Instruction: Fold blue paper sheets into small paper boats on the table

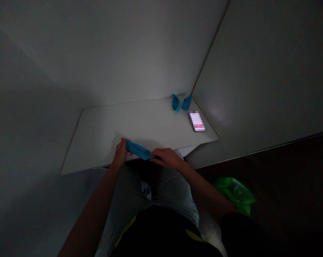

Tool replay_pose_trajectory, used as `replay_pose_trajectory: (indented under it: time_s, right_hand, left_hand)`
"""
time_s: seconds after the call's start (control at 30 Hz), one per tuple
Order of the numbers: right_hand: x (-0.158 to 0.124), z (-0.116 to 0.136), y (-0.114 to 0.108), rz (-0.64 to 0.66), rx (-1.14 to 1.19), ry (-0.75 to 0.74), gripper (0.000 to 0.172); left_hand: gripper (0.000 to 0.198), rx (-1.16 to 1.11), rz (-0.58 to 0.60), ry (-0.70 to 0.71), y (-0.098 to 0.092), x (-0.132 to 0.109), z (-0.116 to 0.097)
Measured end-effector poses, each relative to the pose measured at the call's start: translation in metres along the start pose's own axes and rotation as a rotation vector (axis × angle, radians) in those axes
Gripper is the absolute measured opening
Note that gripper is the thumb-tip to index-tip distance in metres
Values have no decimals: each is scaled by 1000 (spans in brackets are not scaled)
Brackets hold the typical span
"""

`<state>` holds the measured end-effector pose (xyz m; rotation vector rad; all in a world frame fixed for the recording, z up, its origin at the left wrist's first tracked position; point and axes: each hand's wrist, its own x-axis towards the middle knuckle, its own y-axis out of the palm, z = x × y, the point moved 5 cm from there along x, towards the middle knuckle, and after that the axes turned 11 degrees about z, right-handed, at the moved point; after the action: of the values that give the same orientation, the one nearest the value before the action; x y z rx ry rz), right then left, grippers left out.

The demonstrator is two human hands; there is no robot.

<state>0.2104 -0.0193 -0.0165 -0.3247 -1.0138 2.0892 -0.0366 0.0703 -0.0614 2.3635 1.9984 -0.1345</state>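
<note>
Head: left hand (pixel 120 153), right hand (pixel 167 157) on blue paper (pixel 138 150) (desk edge (pixel 83 167))

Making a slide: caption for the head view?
Left hand and right hand hold folded blue paper at the table edge; two blue paper shapes and a lit phone beyond.

In the dim head view, the left hand (pixel 120 152) and the right hand (pixel 167 157) each pinch an end of a folded blue paper piece (pixel 138 150) at the near edge of a white table (pixel 102 132), above the person's lap. Two small folded blue paper shapes (pixel 180 102) stand side by side at the table's far right corner, and a lit phone (pixel 196 121) lies just in front of them. On the dark floor to the right sits a green bag (pixel 235 194).
</note>
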Motion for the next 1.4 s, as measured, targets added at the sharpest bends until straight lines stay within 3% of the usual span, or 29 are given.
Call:
replay_pose_trajectory:
  time_s: [0.1,0.23,0.33,0.57,0.63,0.73,0.93,1.07,1.17,1.23,1.4]
  right_hand:
    - [-1,7,-1,62,-105,-65,22]
    - [-6,1,-22,6,-117,-14,21]
    - [-22,-18,-62,-131,-101,103,24]
    - [-75,-102,-190,-469,-303,584,35]
    - [-79,-125,-214,-497,-384,671,37]
    - [-74,-159,-233,-479,-454,796,35]
    - [-60,-216,-239,-449,-426,967,31]
    - [-57,-233,-232,-468,-331,1004,36]
    - [-54,-221,-218,-578,-320,947,45]
    - [-46,-204,-202,-632,-289,861,42]
    - [3,-178,-161,-391,-258,715,46]
  left_hand:
    - [74,-6,14,-3,0,0,0]
    - [74,-81,36,31,2,3,0]
    - [77,-155,54,57,5,5,0]
    - [63,-99,-4,106,9,-4,-8]
    - [63,-92,-6,106,9,-5,-9]
    - [60,-71,-8,101,7,-5,-7]
    - [55,-52,-28,92,4,-5,-3]
    - [55,-32,-38,84,4,-6,-4]
    - [55,-13,-42,76,2,-7,-3]
    - [58,-6,-46,74,0,-8,-2]
    - [60,-8,-36,94,-1,-7,-2]
